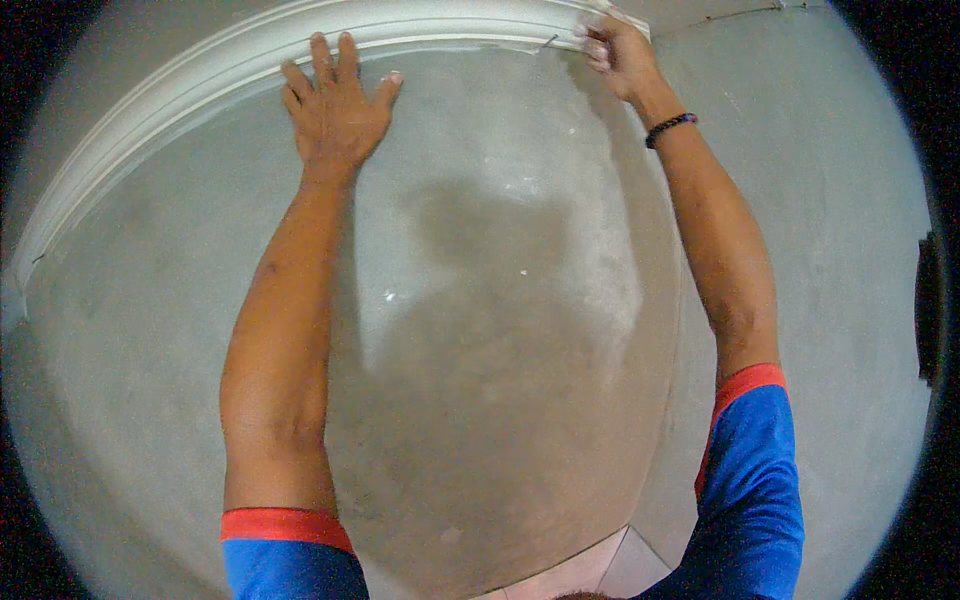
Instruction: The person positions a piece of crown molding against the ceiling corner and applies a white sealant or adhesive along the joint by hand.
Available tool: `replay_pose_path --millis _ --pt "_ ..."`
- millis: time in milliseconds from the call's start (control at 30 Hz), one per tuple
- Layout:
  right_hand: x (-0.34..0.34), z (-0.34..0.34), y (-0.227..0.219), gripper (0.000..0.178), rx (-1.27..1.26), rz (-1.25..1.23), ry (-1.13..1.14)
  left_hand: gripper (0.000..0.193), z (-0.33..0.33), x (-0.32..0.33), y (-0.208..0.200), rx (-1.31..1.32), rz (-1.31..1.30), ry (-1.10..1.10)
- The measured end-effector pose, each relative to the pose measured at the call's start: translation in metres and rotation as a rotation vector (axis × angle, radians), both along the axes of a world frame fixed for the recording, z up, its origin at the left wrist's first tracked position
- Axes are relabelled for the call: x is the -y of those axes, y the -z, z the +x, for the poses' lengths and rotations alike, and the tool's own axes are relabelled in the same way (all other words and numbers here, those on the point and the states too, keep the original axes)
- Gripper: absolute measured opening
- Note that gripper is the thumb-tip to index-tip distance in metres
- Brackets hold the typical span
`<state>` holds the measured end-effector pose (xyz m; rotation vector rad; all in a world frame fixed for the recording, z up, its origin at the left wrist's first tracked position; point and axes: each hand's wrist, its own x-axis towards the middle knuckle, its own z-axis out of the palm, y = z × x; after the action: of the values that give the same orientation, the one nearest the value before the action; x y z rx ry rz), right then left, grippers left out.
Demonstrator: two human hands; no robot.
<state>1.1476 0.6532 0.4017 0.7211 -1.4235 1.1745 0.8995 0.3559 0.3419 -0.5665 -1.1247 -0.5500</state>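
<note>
A long white crown moulding (215, 72) runs along the top of a grey wall (480, 130), where it meets the ceiling. My left hand (340, 115) lies flat with its fingers spread. Its fingertips reach over the moulding's lower edge and its palm is against the wall. At the moulding's right end, by the corner, my right hand (622, 58) is raised with its fingers curled and slightly blurred. Whatever it may hold is hidden. Just left of it, a thin dark nail (549, 42) sticks out at the moulding's lower edge.
A second grey wall (830, 200) meets the first at the right corner. Another small nail (38, 259) shows near the moulding's far left end. A dark object (927, 310) stands at the right rim. Pale floor tiles (580, 570) appear at the bottom.
</note>
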Motion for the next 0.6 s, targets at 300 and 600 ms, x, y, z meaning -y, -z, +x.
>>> replay_pose_path --millis 300,600 --pt "-0.049 0.053 0.051 0.043 0.065 -0.256 0.355 0.082 -0.016 0.0 0.005 -0.018 0.035 -0.01" --pt "-0.078 0.042 0.032 0.058 0.068 -0.201 0.403 0.081 -0.017 -0.001 0.004 -0.011 0.035 -0.034"
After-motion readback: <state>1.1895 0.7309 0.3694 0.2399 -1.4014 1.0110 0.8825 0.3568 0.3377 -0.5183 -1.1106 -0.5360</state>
